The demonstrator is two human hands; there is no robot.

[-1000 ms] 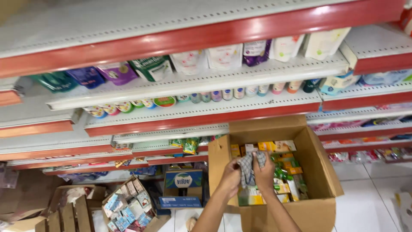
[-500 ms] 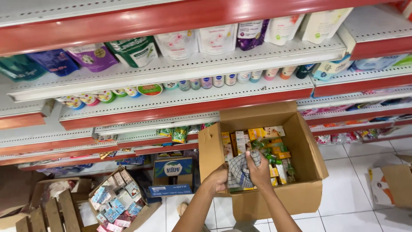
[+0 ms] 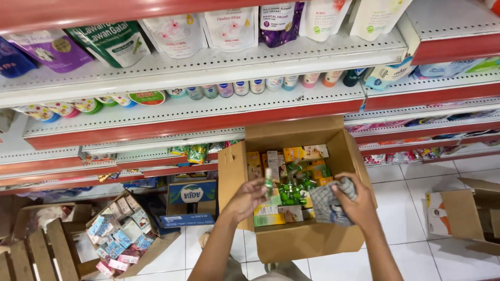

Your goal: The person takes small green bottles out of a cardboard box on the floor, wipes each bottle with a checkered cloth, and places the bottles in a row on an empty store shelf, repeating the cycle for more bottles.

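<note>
While both hands work over the open box, the lines run outward from them.
Left hand (image 3: 249, 196): closed around a small green-capped bottle (image 3: 269, 181), lifted clear of the packed goods since a moment ago.
Right hand (image 3: 355, 204): gripping a checked cloth (image 3: 327, 202), as before.
Cardboard box (image 3: 299, 242): beneath both hands, packed with small cartons and green bottles.
Shelves (image 3: 208, 112): beyond the box, stocked with pouches and jars.

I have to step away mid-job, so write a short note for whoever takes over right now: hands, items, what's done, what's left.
Left hand holds a small green-capped bottle upright over the open cardboard box.
Right hand grips a checked cloth at the box's right side.
The box sits in front of the shelves, packed with small green bottles and yellow cartons.
Done: one bottle out.
Left: the rest remain boxed.
</note>
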